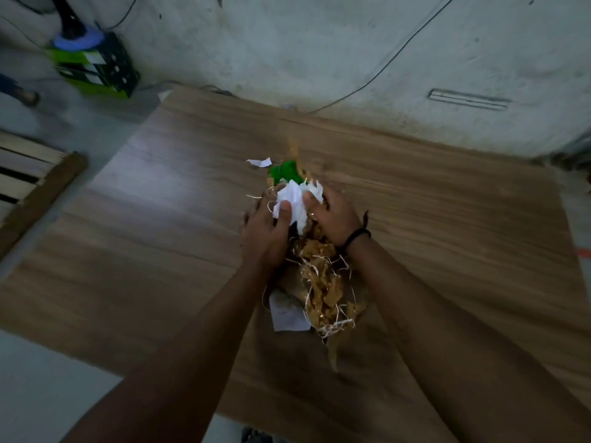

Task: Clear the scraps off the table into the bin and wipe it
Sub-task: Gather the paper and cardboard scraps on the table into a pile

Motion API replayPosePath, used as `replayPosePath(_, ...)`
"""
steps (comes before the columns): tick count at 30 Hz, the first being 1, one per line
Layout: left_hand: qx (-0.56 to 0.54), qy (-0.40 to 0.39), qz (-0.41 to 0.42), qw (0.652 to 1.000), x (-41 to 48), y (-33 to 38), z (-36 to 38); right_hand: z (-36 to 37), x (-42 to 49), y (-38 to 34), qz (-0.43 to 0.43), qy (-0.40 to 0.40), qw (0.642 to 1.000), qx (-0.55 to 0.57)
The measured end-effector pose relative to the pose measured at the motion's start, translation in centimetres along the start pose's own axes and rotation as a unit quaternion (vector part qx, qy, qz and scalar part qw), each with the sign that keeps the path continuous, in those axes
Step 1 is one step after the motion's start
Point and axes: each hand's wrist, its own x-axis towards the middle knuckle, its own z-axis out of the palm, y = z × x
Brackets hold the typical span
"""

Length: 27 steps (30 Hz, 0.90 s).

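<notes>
A heap of scraps (pixel 323 282) lies in the middle of the wooden table (pixel 144 235): brown paper bits, pale straw-like shreds, crumpled white paper (pixel 295 199) and a green piece (pixel 284 174) at the far end. My left hand (pixel 265 231) presses against the heap's left side, thumb on the white paper. On the heap's right side my right hand (pixel 332 219) cups it, fingers on the same white paper. One small white scrap (pixel 260 162) lies loose just beyond the heap. A flat white piece (pixel 286 311) sticks out under the heap's near left. No bin is recognisable.
Concrete floor surrounds the table. A green and black crate-like object (pixel 96 68) with something blue on top stands on the floor at the far left. Wooden slats (pixel 22 174) lie left of the table. A dark cable (pixel 399 55) runs across the floor beyond it.
</notes>
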Motion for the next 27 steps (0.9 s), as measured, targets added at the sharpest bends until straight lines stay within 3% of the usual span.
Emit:
replayPosePath(3, -0.017, 0.069, -0.016, 0.997, -0.5, 0.9, 1.1, 1.2, -0.7, -0.8, -0.007, -0.011, 0.999, 0.048)
replayPosePath(6, 0.002, 0.109, 0.000, 0.994, -0.2, 1.1, 1.7, 2.2, -1.0, -1.0, -0.040, 0.028, 0.998, 0.036)
replayPosePath(12, 0.069, 0.128, 0.035, 0.989, 0.0, 0.8, 2.4, 2.2, -0.8, -0.4, -0.099, 0.058, 0.993, -0.010)
replayPosePath(15, 0.081, 0.112, 0.040, 0.990, 0.1, 1.0, 2.4, 2.0, -0.6, -0.7, -0.103, 0.046, 0.993, -0.019)
replayPosePath(18, 0.065, 0.063, 0.064, 0.994, -0.1, 1.1, 1.8, 0.2, -0.7, -1.6, -0.043, -0.066, 0.997, 0.014)
replayPosePath(21, -0.061, -0.035, 0.037, 0.997, 0.0, 0.3, 0.2, -2.7, -0.8, -2.2, -0.004, -0.142, 0.989, 0.041)
replayPosePath(23, -0.153, -0.077, 0.032, 0.985, -0.1, 0.5, -1.6, -5.2, -2.1, -3.3, -0.024, -0.138, 0.990, 0.036)
replayPosePath(27, -0.258, -0.101, 0.105, 0.955, 1.1, 1.4, -5.3, -9.4, -7.9, -4.4, -0.084, -0.085, 0.992, -0.042)
